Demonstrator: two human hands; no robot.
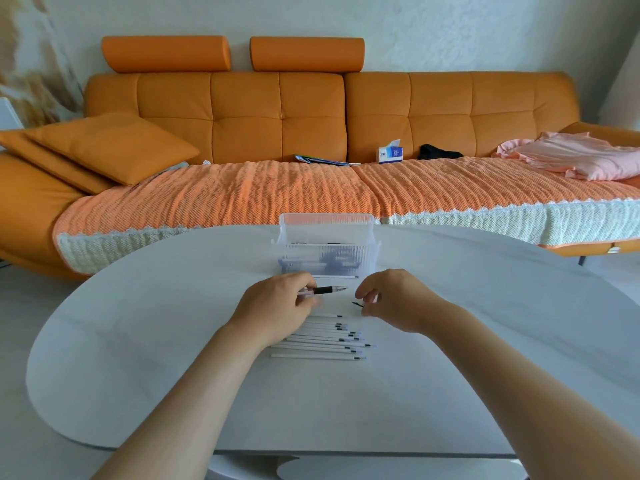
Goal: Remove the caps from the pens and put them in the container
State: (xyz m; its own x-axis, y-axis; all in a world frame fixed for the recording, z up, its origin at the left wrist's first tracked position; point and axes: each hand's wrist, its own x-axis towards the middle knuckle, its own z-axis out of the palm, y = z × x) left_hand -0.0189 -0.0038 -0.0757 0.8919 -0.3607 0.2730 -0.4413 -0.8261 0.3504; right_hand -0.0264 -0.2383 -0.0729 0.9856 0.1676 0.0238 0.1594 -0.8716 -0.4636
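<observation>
Left hand (277, 306), centre frame: fingers curled round the rear of one pen (329, 290), held level, tip pointing right. Tip reads bare and metallic, with a black grip section behind it and a pale barrel going into the fist. Right hand (391, 299), just right of the tip and apart from it: thumb and fingers curled, pinching a small dark piece I take for the cap (358, 304); too small to be sure. My read: this pen is uncapped, drop not yet made. Container (325, 247), a translucent ribbed tub, stands just above the hands on the white table (138, 341); dark and pale shapes show through its wall, so some pens look deposited, count unreadable. Below the hands a row of pens (322, 341) lies side by side, white barrels with dark bands at the right ends; whether capped I cannot tell. Judgement: partway through, a good batch left.
</observation>
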